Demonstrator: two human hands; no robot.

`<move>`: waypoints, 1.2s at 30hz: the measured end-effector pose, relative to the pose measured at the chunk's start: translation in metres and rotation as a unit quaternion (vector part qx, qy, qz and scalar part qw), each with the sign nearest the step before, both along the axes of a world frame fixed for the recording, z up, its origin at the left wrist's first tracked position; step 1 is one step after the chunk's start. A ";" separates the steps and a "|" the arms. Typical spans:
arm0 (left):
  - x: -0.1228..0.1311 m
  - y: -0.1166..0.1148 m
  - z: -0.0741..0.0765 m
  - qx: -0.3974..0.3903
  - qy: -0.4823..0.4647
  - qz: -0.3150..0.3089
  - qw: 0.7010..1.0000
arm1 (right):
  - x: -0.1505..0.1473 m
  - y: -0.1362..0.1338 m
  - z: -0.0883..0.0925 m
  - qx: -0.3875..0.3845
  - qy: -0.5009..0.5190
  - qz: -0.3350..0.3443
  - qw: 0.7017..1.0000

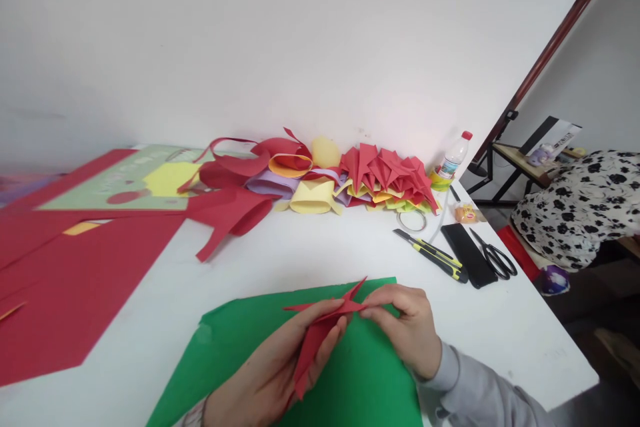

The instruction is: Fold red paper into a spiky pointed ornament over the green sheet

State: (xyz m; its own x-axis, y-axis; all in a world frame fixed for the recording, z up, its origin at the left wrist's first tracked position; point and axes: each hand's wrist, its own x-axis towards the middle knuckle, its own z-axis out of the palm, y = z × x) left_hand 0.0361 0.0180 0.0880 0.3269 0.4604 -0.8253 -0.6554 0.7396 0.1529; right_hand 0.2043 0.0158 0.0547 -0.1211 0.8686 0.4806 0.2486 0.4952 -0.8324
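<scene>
White counter point(310, 247) against a white wall; both hands, left hand point(273, 373) and right hand point(407, 327), pinch folded red paper point(320, 330) over green sheet point(360, 373); counter edge at 3 o'clock.

One green sheet point(360, 373), one folded red piece point(320, 333), two utility knives point(430, 255) (lying side by side), one scissors point(495, 259), one bottle point(454, 157), one tape ring point(413, 219), one black case point(469, 255).

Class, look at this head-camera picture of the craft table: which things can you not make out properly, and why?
- Left hand: wrist cut off by the bottom edge.
- Folded red paper piece: lower part hidden by the left fingers.
- Water bottle: label too small to read.
- Red sheet: cut off by the left edge.
- Right hand: fingertips hidden behind the paper.
</scene>
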 end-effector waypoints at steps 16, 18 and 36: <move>0.000 0.002 -0.002 0.023 0.030 -0.025 0.999 | 0.004 0.002 -0.002 -0.024 0.037 0.076 0.996; -0.001 0.001 -0.005 0.041 0.048 -0.040 0.997 | 0.005 0.003 -0.004 -0.102 0.071 0.110 0.986; -0.008 0.002 -0.005 0.233 0.169 -0.147 0.946 | 0.006 0.003 -0.012 -0.353 0.150 0.224 0.896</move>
